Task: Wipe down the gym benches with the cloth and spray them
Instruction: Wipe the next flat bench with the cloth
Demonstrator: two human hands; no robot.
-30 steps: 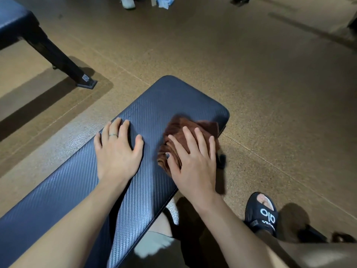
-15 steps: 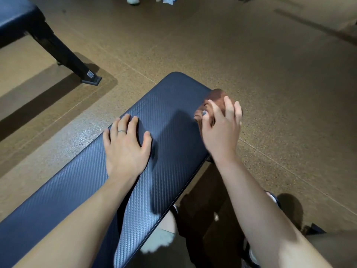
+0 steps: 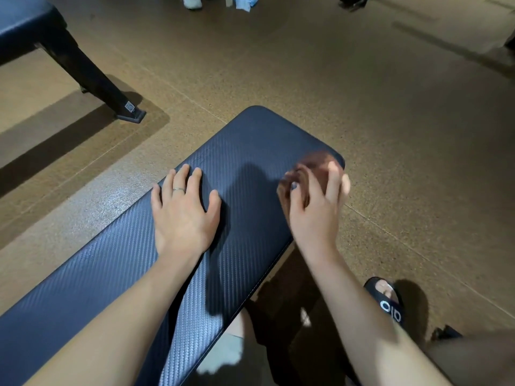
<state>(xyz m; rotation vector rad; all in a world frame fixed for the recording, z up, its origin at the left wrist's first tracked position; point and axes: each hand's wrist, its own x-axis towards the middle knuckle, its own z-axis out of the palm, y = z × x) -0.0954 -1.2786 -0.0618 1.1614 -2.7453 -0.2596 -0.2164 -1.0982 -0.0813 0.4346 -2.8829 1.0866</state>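
Observation:
A dark blue padded gym bench with a woven texture runs from the lower left toward the middle. My left hand lies flat on its pad with fingers spread and a ring on one finger. My right hand presses a brown cloth against the bench's far right corner. The hand and cloth are blurred by motion. Most of the cloth is hidden under my fingers. No spray bottle shows.
A second bench with a black angled leg stands at the upper left. My foot in a black slide sandal rests on the speckled brown floor at the lower right. A shoe and blue-white items lie at the top edge.
My right hand has swept the cloth from the middle right of the pad out to the far right corner. The left hand has stayed flat in place.

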